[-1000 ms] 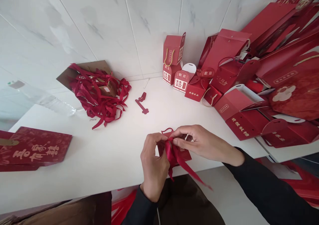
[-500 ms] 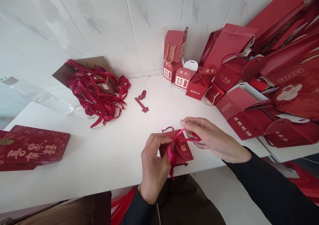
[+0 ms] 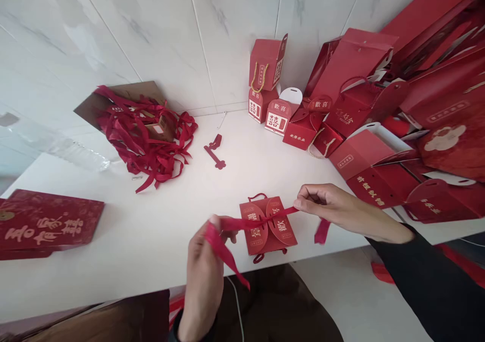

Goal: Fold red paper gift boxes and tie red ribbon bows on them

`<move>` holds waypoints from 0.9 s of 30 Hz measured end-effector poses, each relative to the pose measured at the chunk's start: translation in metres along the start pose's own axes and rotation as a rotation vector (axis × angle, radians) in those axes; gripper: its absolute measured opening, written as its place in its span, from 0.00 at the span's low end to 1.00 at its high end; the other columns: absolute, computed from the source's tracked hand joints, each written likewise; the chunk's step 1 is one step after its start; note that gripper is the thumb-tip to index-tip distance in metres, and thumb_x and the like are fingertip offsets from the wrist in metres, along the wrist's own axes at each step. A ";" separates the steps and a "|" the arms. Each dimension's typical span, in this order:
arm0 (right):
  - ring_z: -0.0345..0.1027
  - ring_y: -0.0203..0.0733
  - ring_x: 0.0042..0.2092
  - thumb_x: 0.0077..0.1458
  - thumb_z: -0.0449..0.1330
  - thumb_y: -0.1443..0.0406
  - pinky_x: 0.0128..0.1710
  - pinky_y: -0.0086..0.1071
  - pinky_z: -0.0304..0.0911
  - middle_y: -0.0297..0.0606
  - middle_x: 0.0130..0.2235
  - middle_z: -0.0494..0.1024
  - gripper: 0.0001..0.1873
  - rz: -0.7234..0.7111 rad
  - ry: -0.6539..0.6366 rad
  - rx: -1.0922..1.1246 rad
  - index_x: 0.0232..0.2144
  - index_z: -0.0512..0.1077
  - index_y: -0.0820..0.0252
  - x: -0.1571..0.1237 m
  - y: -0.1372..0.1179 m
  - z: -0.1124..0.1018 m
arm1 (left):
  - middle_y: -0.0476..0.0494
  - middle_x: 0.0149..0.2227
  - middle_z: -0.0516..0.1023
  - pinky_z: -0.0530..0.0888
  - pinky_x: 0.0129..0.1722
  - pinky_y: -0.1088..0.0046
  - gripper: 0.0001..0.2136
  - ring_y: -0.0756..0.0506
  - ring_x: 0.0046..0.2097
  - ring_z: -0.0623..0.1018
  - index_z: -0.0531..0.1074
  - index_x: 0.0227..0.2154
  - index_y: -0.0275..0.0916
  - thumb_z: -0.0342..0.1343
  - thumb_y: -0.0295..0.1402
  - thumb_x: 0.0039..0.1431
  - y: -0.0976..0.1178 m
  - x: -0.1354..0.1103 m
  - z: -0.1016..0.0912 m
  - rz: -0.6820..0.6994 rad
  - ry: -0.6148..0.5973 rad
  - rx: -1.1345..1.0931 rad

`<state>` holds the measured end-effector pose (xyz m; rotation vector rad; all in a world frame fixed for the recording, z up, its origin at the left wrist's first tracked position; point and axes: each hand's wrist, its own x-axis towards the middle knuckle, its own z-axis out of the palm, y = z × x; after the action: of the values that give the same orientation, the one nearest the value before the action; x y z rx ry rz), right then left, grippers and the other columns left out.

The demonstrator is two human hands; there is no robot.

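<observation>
A small red gift box [image 3: 268, 236] with gold characters and cord handles lies on the white table near its front edge. A red ribbon [image 3: 248, 224] runs through the slots where its two rounded flaps meet. My left hand [image 3: 206, 261], left of the box, pinches one side of the ribbon, and a loose tail hangs below the fingers. On the right, my right hand [image 3: 328, 203] pinches the other side, with its end dangling under the hand. Between the hands the ribbon is stretched across the box top.
A cardboard box [image 3: 85, 110] spills a heap of red ribbons [image 3: 151, 150] at the back left. A red key-shaped piece [image 3: 214, 156] lies mid-table. Red paper bags [image 3: 53, 223] sit at the left, and several red gift boxes [image 3: 301, 132] crowd the right.
My hands have moved apart, left hand to the left and right hand to the right. The ribbon, bunched over the box before, is now drawn out straight, and the box top shows.
</observation>
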<state>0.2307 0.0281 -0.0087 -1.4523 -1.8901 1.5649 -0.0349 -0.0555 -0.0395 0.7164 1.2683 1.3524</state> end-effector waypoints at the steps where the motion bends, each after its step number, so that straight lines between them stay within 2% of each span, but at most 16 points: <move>1: 0.51 0.36 0.28 0.62 0.60 0.43 0.27 0.30 0.51 0.27 0.27 0.61 0.23 -0.005 0.003 -0.012 0.31 0.71 0.56 0.000 0.000 0.001 | 0.43 0.33 0.74 0.72 0.37 0.67 0.14 0.44 0.37 0.73 0.76 0.29 0.39 0.56 0.44 0.64 0.004 0.003 -0.001 -0.114 0.036 -0.176; 3: 0.56 0.37 0.30 0.64 0.58 0.44 0.30 0.30 0.54 0.29 0.31 0.66 0.22 -0.013 0.031 -0.030 0.34 0.72 0.55 -0.002 -0.001 0.003 | 0.40 0.36 0.74 0.71 0.34 0.68 0.18 0.44 0.37 0.71 0.77 0.31 0.37 0.54 0.48 0.63 0.009 0.007 -0.002 -0.309 0.038 -0.408; 5: 0.60 0.38 0.34 0.65 0.57 0.45 0.34 0.31 0.56 0.30 0.35 0.70 0.20 -0.034 0.151 -0.030 0.37 0.71 0.54 -0.005 0.000 0.006 | 0.36 0.43 0.75 0.70 0.35 0.68 0.20 0.44 0.39 0.70 0.79 0.39 0.35 0.53 0.49 0.63 0.011 0.006 0.001 -0.384 -0.019 -0.387; 7: 0.62 0.39 0.34 0.66 0.56 0.44 0.35 0.32 0.57 0.31 0.34 0.71 0.21 -0.023 0.245 -0.014 0.36 0.70 0.54 -0.011 0.003 0.011 | 0.38 0.48 0.74 0.69 0.39 0.68 0.19 0.44 0.41 0.68 0.80 0.43 0.38 0.56 0.48 0.62 0.008 0.000 0.007 -0.298 -0.018 -0.192; 8: 0.61 0.39 0.32 0.66 0.54 0.43 0.33 0.32 0.56 0.31 0.31 0.71 0.23 0.006 0.231 -0.003 0.34 0.69 0.55 -0.013 0.004 0.015 | 0.40 0.49 0.74 0.68 0.41 0.69 0.17 0.44 0.42 0.68 0.80 0.43 0.41 0.58 0.48 0.61 0.006 -0.003 0.010 -0.225 0.004 -0.074; 11: 0.58 0.38 0.27 0.68 0.50 0.42 0.29 0.33 0.53 0.30 0.25 0.68 0.28 0.070 0.070 0.028 0.28 0.68 0.57 -0.017 0.005 0.030 | 0.44 0.44 0.75 0.66 0.45 0.68 0.12 0.43 0.44 0.68 0.80 0.40 0.46 0.62 0.47 0.61 -0.002 -0.010 0.021 0.018 0.037 0.226; 12: 0.58 0.38 0.27 0.67 0.51 0.42 0.29 0.32 0.53 0.30 0.25 0.67 0.28 0.062 0.065 0.055 0.28 0.68 0.57 -0.016 0.004 0.036 | 0.45 0.43 0.75 0.65 0.45 0.67 0.11 0.43 0.44 0.69 0.80 0.38 0.46 0.62 0.47 0.62 -0.004 -0.010 0.024 0.089 0.021 0.278; 14: 0.55 0.36 0.27 0.66 0.54 0.42 0.28 0.32 0.52 0.28 0.26 0.64 0.25 0.028 0.157 0.145 0.32 0.69 0.56 -0.012 0.002 0.048 | 0.46 0.41 0.76 0.66 0.45 0.66 0.10 0.43 0.45 0.71 0.80 0.36 0.46 0.60 0.46 0.64 -0.008 -0.010 0.030 0.194 -0.019 0.314; 17: 0.53 0.36 0.28 0.65 0.58 0.44 0.28 0.30 0.52 0.27 0.27 0.62 0.21 -0.021 0.296 0.288 0.40 0.71 0.55 -0.005 -0.004 0.060 | 0.46 0.40 0.78 0.67 0.46 0.66 0.10 0.43 0.44 0.74 0.79 0.35 0.46 0.58 0.45 0.66 -0.011 -0.010 0.036 0.215 -0.057 0.281; 22: 0.55 0.35 0.29 0.66 0.59 0.47 0.27 0.29 0.55 0.28 0.28 0.65 0.19 -0.097 0.337 0.393 0.34 0.71 0.55 -0.007 -0.015 0.071 | 0.46 0.40 0.80 0.71 0.46 0.70 0.12 0.45 0.44 0.76 0.78 0.36 0.43 0.56 0.44 0.68 -0.009 -0.011 0.043 0.199 -0.084 0.224; 27: 0.54 0.33 0.25 0.65 0.60 0.47 0.25 0.27 0.57 0.25 0.24 0.62 0.19 -0.078 0.359 0.555 0.35 0.69 0.55 -0.010 -0.014 0.079 | 0.50 0.29 0.75 0.70 0.38 0.75 0.15 0.49 0.34 0.74 0.72 0.28 0.41 0.55 0.44 0.69 -0.015 -0.010 0.044 0.214 -0.020 0.201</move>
<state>0.1704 -0.0235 -0.0221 -1.2783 -1.1732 1.5047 0.0124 -0.0550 -0.0404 1.0273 1.3536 1.3966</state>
